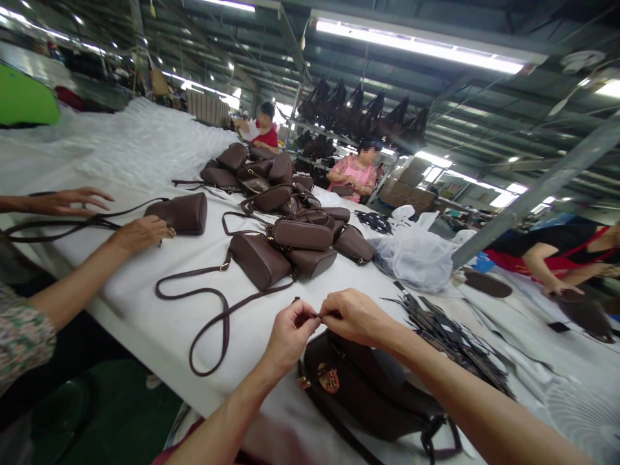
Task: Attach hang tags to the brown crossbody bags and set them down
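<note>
A dark brown bag [368,387] with a gold and red emblem lies on the white table [130,316] right below my hands. My left hand [293,329] is closed in a pinch over its top edge. Beside it, fingertips nearly meeting, my right hand [353,314] is pinched too. Between the fingertips is a small dark piece, too tiny to name. The bag's strap runs down toward the bottom edge of the view.
Brown bags [303,232] are piled mid-table, one strap looping toward me. At left, a co-worker's hands touch another bag [186,213]. Dark straps or tags [450,336] lie right, near a clear plastic bag [411,252]. Other people stand around the table.
</note>
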Available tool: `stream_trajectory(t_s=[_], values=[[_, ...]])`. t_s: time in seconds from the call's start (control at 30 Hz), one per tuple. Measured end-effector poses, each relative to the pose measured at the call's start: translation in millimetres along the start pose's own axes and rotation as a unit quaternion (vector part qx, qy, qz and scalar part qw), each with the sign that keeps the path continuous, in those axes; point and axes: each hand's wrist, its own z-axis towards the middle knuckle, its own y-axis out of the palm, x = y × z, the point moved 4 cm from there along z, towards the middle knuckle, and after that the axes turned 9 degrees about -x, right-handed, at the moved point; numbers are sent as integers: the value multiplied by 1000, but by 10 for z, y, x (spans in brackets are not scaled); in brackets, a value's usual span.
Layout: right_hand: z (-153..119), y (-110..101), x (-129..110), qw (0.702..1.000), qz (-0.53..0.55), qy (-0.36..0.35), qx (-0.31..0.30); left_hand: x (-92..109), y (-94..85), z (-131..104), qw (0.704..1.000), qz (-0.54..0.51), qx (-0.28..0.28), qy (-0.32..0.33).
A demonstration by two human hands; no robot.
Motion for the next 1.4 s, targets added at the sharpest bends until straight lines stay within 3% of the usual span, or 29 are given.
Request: stream_trajectory(t_s=[0.43, 0.8, 0.97, 1.17, 1.4], values=[[-9, -22, 11, 997, 63, -38, 34, 29, 8, 20, 999, -34, 16, -28], [-14, -18, 10, 995, 45, -68, 53, 57, 18, 27, 999, -14, 20, -48], [-1, 0, 26, 995, 60, -70, 43, 28, -1, 42, 998, -11, 30, -52], [30, 15, 19, 997, 1, -58, 47, -8, 1, 60, 997, -26, 32, -64], [29, 8, 44, 995, 75, -63, 27, -25, 16, 44, 994, -70, 30, -79]])
